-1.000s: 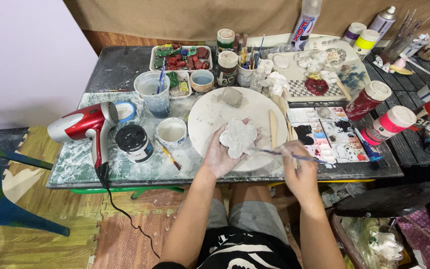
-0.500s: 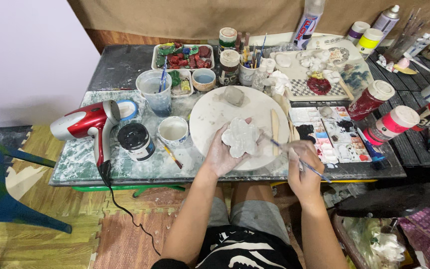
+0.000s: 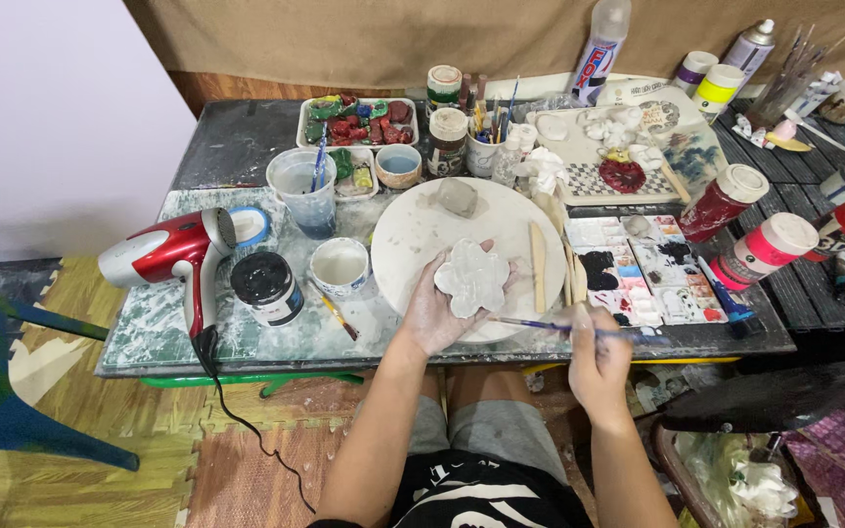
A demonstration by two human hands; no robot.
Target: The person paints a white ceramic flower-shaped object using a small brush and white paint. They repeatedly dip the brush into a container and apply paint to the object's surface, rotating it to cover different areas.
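Since a second ago, little has shifted: the right hand (image 3: 599,364) has drawn back slightly toward the near edge, brush tip still aimed at the piece.

Paint-smeared, the tabletop (image 3: 198,323) carries everything within arm's reach. On it lies one round white board (image 3: 413,235), kept under the work, likely to catch drips, with one grey clay lump (image 3: 458,197) at its far side. One red hair dryer (image 3: 163,256) lies at the left edge. Right of the board sits one paint palette (image 3: 643,264) of many wells, close to the brush hand for easy dipping. Beside it stand two red jars (image 3: 745,227) with white lids.

Over the board, the left hand (image 3: 439,311) is cupped under one flower-shaped white clay piece (image 3: 474,278), fingers closed about its edge and tilting its face up toward the brush. The right hand's fingers are pinched together on one thin blue paintbrush (image 3: 540,326), held like a pen.
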